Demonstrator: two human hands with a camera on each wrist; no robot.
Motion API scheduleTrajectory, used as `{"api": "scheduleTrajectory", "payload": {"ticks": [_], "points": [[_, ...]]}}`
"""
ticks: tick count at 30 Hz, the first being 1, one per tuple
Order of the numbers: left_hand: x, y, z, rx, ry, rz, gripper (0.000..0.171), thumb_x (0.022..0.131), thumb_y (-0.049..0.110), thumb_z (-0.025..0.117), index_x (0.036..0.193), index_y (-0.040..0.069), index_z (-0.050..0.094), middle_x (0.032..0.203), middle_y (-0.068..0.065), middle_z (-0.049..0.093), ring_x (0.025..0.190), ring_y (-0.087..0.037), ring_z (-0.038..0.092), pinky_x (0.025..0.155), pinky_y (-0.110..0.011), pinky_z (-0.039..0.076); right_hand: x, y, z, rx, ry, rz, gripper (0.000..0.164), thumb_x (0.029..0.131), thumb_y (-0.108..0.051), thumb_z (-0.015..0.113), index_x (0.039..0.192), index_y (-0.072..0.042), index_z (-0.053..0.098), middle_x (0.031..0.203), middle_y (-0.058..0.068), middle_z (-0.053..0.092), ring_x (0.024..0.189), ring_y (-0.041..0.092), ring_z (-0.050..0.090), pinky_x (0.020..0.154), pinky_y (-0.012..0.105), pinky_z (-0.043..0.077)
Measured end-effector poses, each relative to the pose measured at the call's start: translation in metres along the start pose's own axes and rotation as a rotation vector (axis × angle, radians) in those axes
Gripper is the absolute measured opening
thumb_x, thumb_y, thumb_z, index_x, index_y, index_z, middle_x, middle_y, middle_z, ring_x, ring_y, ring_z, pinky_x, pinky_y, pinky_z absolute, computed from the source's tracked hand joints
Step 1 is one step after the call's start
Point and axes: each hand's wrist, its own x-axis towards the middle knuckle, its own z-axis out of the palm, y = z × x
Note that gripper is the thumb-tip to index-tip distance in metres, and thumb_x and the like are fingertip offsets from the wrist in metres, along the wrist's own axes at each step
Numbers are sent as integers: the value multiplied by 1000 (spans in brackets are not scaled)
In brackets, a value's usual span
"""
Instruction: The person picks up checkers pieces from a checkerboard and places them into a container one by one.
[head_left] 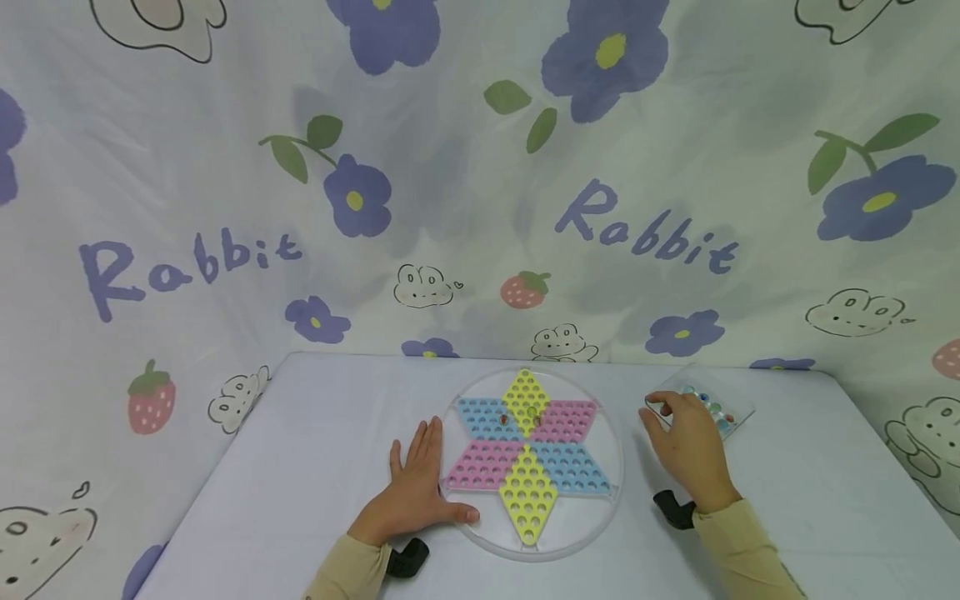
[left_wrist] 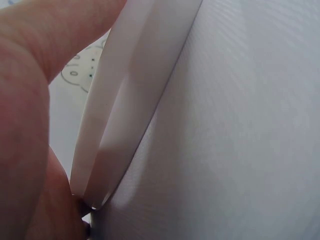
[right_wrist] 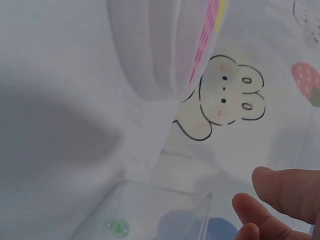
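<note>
A round Chinese checkers board [head_left: 528, 550], with a star of yellow, pink and blue points, lies on the white table. Several glass marbles, among them a red one [head_left: 504, 420], sit in its upper part. My left hand [head_left: 412, 492] rests at the board's left side, fingers straight and thumb over the rim; its wrist view shows the white rim [left_wrist: 130, 90] beside the hand. Over a clear tray [head_left: 738, 408] of marbles is my right hand [head_left: 693, 442], thumb and fingers bent. A dark spot shows between its fingertips; I cannot tell whether it is a held marble.
A green marble [right_wrist: 118, 228] lies in the clear tray in the right wrist view. Behind the table hangs a printed cloth [head_left: 465, 208] with flowers and rabbits. Black wrist mounts [head_left: 408, 558] sit at both wrists, close above the table.
</note>
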Motion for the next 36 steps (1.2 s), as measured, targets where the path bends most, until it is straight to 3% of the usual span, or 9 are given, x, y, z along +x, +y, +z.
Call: {"api": "scheduleTrajectory", "payload": {"ticks": [6, 23, 36], "points": [[1, -2, 1, 14, -11, -16, 147, 64, 68, 84, 157, -7, -2, 166, -23, -1, 153, -37, -7, 112, -65, -17, 1, -11, 6, 23, -23, 13, 22, 92, -12, 73, 108, 3, 72, 87, 14, 61, 76, 25, 51, 64, 39, 44], [1, -2, 0, 13, -6, -15, 146, 65, 68, 84, 158, -6, -2, 166, -22, -2, 153, -36, -8, 112, -64, -17, 5, -46, 30, 70, -111, 26, 23, 91, -13, 74, 109, 1, 72, 87, 13, 59, 68, 21, 45, 56, 33, 40], [2, -5, 2, 12, -3, -10, 147, 64, 70, 83, 158, -6, -2, 166, -23, -1, 153, -37, -7, 112, -65, -16, 4, -71, 49, 123, -133, -5, 21, 90, -14, 74, 106, 0, 72, 86, 8, 58, 76, 20, 48, 65, 35, 43]]}}
